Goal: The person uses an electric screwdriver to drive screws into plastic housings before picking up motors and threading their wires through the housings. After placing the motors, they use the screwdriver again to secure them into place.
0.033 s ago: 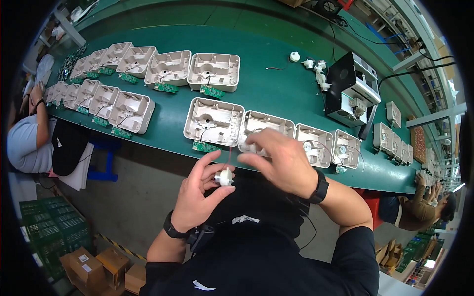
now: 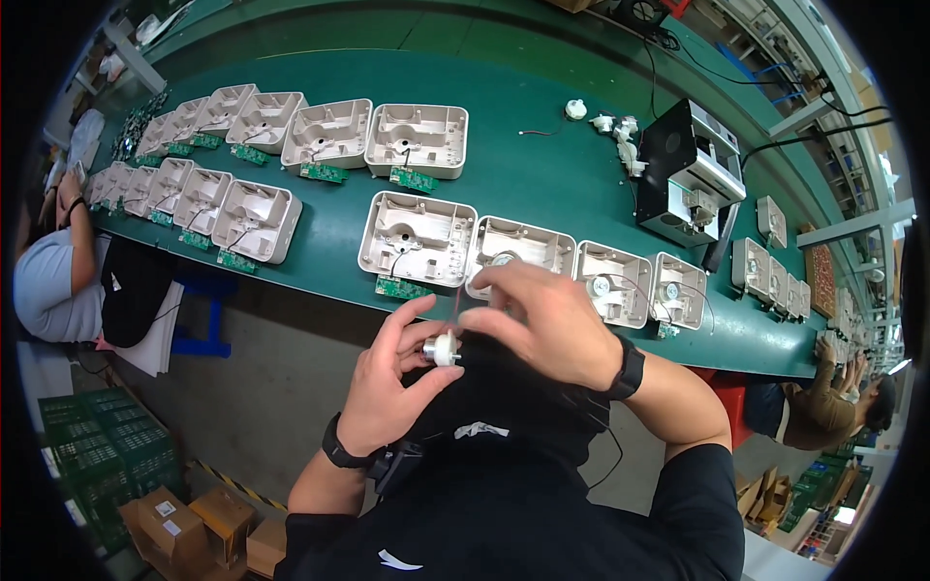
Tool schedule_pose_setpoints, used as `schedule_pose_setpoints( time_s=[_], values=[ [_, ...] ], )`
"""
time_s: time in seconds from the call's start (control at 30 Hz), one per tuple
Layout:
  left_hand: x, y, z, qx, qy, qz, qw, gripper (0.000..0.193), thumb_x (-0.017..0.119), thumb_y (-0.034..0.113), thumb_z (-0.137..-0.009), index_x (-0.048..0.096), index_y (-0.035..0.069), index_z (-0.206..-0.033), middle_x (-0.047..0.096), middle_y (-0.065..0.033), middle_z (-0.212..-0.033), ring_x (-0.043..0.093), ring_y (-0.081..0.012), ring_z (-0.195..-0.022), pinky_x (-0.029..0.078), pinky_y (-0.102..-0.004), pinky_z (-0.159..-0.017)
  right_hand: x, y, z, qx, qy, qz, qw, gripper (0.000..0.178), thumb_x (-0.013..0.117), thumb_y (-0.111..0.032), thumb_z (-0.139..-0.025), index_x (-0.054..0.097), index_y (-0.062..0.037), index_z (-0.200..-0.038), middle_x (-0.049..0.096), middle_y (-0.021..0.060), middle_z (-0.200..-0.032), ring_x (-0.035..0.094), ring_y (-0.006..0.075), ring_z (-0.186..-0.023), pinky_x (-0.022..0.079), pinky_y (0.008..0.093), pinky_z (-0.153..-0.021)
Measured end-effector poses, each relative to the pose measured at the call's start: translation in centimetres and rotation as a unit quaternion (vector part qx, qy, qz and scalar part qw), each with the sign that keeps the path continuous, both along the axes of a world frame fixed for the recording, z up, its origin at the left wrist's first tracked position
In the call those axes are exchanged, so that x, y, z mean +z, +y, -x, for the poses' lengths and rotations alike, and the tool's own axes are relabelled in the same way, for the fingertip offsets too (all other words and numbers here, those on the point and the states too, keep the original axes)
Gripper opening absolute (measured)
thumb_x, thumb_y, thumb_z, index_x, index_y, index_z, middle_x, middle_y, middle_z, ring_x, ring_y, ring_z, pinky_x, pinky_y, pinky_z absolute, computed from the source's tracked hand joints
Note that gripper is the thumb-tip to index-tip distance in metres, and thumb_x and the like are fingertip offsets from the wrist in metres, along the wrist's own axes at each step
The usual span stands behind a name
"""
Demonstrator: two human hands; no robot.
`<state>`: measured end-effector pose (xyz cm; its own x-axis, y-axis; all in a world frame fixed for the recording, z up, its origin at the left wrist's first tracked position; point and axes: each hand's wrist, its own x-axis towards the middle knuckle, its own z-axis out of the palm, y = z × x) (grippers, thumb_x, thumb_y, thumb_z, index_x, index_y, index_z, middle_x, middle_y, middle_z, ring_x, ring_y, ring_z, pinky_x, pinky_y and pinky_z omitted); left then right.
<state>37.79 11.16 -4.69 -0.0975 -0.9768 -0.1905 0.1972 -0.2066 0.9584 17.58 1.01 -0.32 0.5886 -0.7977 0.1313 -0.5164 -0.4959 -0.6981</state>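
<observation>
Head view, read as a clock face about its centre: just below the middle, toward seven o'clock, I have a small motor [image 2: 444, 350] with a silvery body and a white end, pinched between the thumb and fingers of the left hand [image 2: 412, 358], which comes up from seven o'clock. I see the right hand [image 2: 513, 305] reaching in from four o'clock, thumb and fingers bent near a thin reddish wire [image 2: 458, 302] above the motor; its tips are blurred, so I cannot tell whether they grip that wire. Both wrists wear dark bands.

On the green desk [image 2: 329, 237], toward eleven o'clock from the motor, lies an open beige casing [image 2: 426, 228] with a green circuit board [image 2: 402, 288] at its near edge. Just beside it, at two o'clock from centre, I find a second casing [image 2: 538, 240], partly hidden behind the right hand. Two more follow at three o'clock, each with a round silvery part inside.

More casings [image 2: 421, 136] run in two rows from half past eleven round to nine, boards beside them. At one o'clock I make out a single white part [image 2: 575, 109]; farther round sits a white cluster [image 2: 628, 150] next to a black and silver machine [image 2: 683, 179] at two. Other people work at nine and between three and four, and cartons [image 2: 165, 533] stand near eight.
</observation>
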Motion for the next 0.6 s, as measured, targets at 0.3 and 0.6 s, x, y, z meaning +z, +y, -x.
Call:
schedule_pose_setpoints(
  time_s=[0.3, 0.6],
  values=[
    [-0.8, -0.7, -0.2, -0.067, -0.194, 0.116, 0.972, 0.037, 0.069, 0.004, -0.093, 0.058, -0.004, -0.128, 0.065, -0.0111, -0.109, 0.067, -0.0166, -0.099, 0.057, -0.0282, -0.082, -0.1, 0.2, 0.2, -0.019, -0.188, -0.312, 0.931, 0.018, 0.066, -0.016, -0.099, 0.073, 0.0009, -0.095, 0.064, 0.0014, -0.072, 0.056, 0.0062, -0.063, 0.044, 0.0248, -0.057],
    [1.4, -0.5, 0.1, -0.127, -0.014, 0.060, 0.990, 0.026, 0.059, 0.009, -0.101, 0.061, -0.005, -0.123, 0.059, -0.0115, -0.118, 0.064, -0.0175, -0.101, 0.057, -0.0311, -0.082, -0.2, 0.2, 1.3, -0.075, -0.239, -0.245, 0.937, 0.020, 0.065, -0.014, -0.101, 0.070, 0.0021, -0.092, 0.060, -0.0012, -0.069, 0.052, 0.0044, -0.060, 0.040, 0.0223, -0.054]
  ],
)
